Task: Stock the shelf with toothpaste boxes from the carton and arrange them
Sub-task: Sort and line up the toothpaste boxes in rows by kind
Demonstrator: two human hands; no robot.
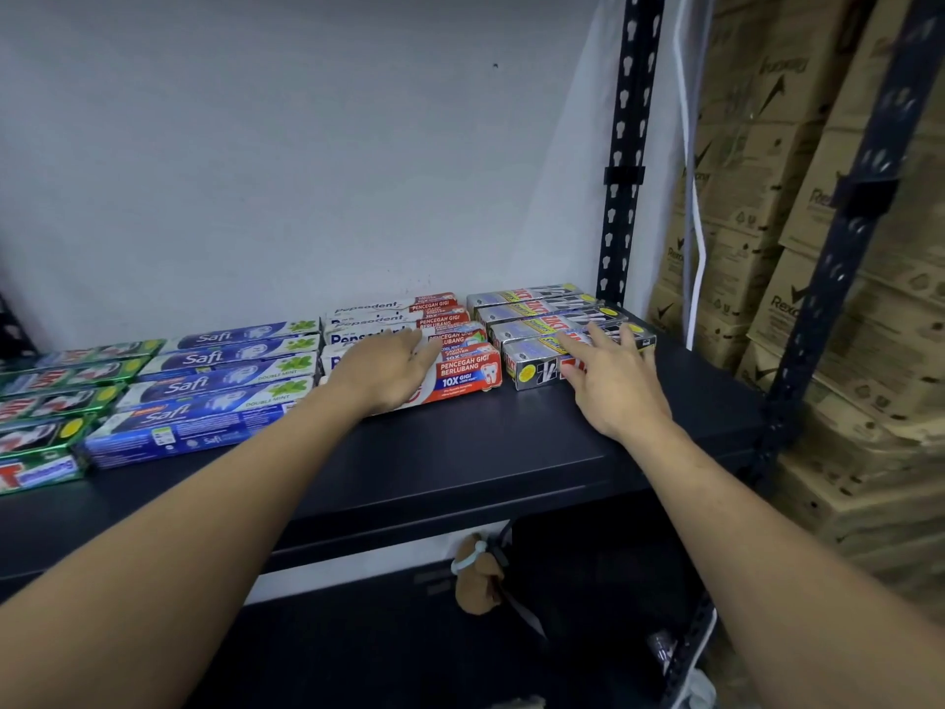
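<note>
Four groups of toothpaste boxes lie on the shelf (460, 452), with a hand on each of the two right groups.
Green boxes (61, 401), blue boxes (215, 381), red-and-white boxes (460, 373) and silver-black boxes (537, 319) sit side by side near the back wall. The left hand (388, 368) rests flat on the red-and-white boxes and the right hand (613, 386) on the silver-black boxes; fingers straight, spread, gripping nothing. The supply carton is not in view. Stocking appears largely done; final alignment likely remains.

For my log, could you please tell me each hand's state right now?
Left hand: open, resting on Pepsodent boxes.
Right hand: open, touching silver boxes.
</note>
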